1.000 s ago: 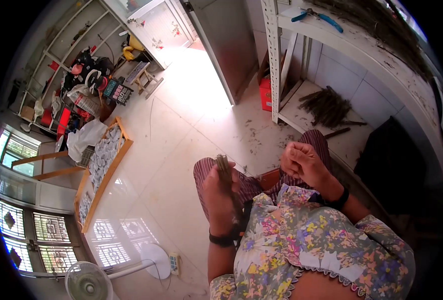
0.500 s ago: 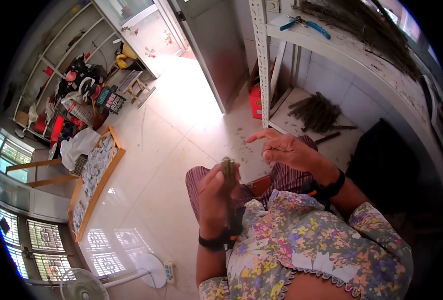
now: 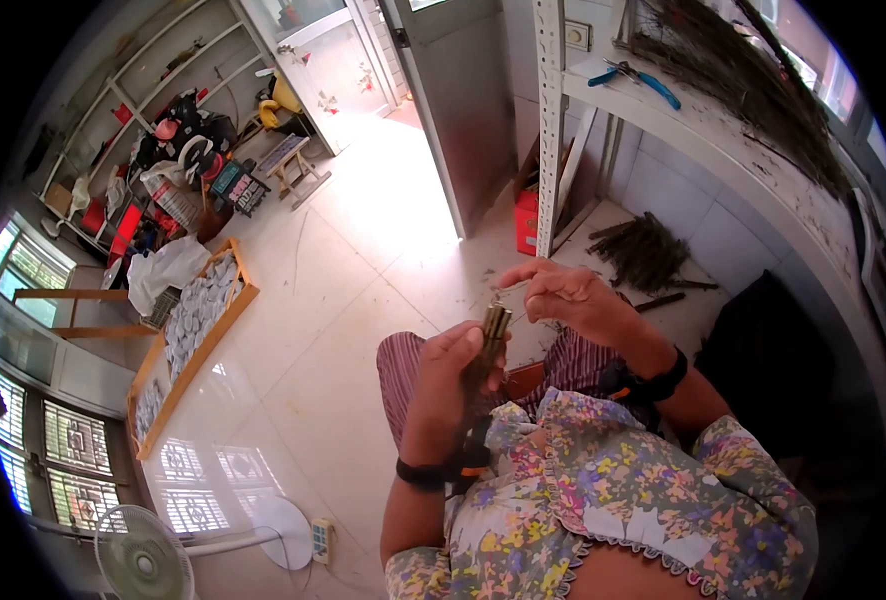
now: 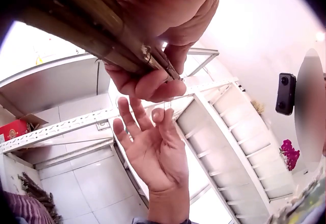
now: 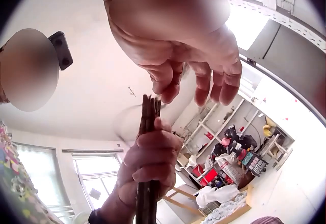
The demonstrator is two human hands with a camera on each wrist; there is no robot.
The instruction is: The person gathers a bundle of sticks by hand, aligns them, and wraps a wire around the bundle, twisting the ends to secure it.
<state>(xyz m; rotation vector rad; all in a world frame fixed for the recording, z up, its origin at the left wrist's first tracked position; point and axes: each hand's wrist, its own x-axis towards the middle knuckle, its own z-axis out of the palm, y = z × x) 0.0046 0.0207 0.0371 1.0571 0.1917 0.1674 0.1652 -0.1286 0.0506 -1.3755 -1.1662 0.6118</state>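
My left hand (image 3: 449,375) grips a bundle of brown dried stalks (image 3: 495,330), its cut ends standing up past the fingers. In the left wrist view the stalks (image 4: 109,28) lie lengthwise in the curled fingers. Just beyond the bundle's end is my right hand (image 3: 583,305). Its thumb and index fingertips meet at a thin strand (image 4: 164,106), while the other fingers spread apart. From the right wrist, the bundle's tips (image 5: 151,101) appear right below the right fingertips.
A pile of short stalks (image 3: 643,255) lies on the low shelf at right. Above it, blue-handled pliers (image 3: 635,82) and long dry stems (image 3: 733,80) rest on the upper shelf (image 3: 708,125). A wooden-framed tray (image 3: 246,300) stands left; a fan (image 3: 143,565) is at lower left.
The right hand has opened out from a curled fist, its index finger now extended near the stalks. The left hand has tilted the bundle toward the right hand, and the head view has shifted slightly.
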